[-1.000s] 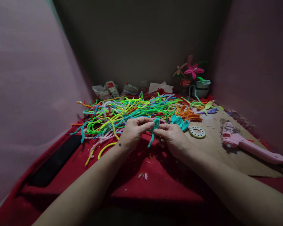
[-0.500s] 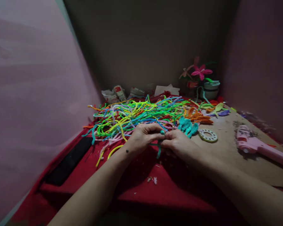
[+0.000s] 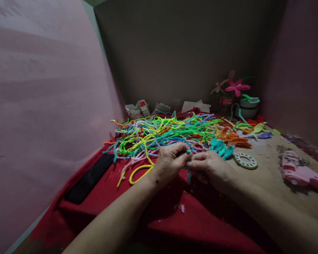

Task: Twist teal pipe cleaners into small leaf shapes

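Hands, left hand [image 3: 171,160] and right hand [image 3: 209,165], both pinched tight on teal pipe cleaner [image 3: 188,175].

teal pipe cleaner [image 3: 188,175] | fuzzy, bent | top pinched between both hands, tail hanging down | near-centre, above red cloth

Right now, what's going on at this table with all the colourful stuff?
A person is pinching a teal pipe cleaner between the left hand and right hand, fingertips meeting over the red cloth. Just behind the hands lies a big pile of pipe cleaners in many colours. To the right sit finished teal loops, a white ring and a pink glue gun on cardboard. A pink flower stands at the back.
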`<state>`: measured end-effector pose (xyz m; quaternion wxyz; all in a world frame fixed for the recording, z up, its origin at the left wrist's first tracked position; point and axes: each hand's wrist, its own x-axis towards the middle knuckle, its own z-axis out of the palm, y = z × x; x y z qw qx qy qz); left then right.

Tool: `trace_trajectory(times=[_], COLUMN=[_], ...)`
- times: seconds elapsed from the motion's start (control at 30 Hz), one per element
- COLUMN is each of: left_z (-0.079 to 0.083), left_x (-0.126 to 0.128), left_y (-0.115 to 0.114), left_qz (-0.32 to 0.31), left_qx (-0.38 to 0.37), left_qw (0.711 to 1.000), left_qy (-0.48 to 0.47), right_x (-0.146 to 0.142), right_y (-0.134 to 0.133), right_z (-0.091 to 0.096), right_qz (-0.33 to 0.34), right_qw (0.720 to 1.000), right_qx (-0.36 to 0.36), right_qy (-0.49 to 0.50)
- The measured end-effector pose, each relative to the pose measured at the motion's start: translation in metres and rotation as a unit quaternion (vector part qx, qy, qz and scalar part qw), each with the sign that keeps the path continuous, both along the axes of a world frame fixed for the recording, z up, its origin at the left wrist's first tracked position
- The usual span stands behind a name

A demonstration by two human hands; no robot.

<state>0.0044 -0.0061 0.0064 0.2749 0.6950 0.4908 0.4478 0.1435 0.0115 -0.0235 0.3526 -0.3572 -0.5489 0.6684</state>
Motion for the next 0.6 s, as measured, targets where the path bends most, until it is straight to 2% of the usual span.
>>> trace_trajectory(times=[0.17, 0.3, 0.4, 0.47, 0.6], left_z=[0.001, -0.005, -0.009, -0.01, -0.007], left_x=[-0.005, -0.015, -0.016, -0.013, -0.005], left_y=[0.01, 0.02, 0.021, 0.018, 0.012], left_qz=[-0.012, -0.012, -0.075, -0.119, -0.127], left_qx=[-0.124, -0.2, -0.25, -0.245, -0.22], left_qw=[0.98, 0.949, 0.935, 0.937, 0.948], left_qy=[-0.158, -0.243, -0.241, -0.217, -0.19], right_x=[0.0, 0.001, 0.002, 0.002, 0.002], right_y=[-0.001, 0.004, 0.007, 0.008, 0.007], right_z=[0.003, 0.005, 0.005, 0.005, 0.003], right_qz=[-0.039, -0.098, -0.12, -0.125, -0.117], right_qw=[0.999, 0.993, 0.985, 0.982, 0.983], right_qx=[0.007, -0.002, -0.037, -0.053, -0.026], right_qy=[-0.005, 0.064, 0.117, 0.13, 0.141])
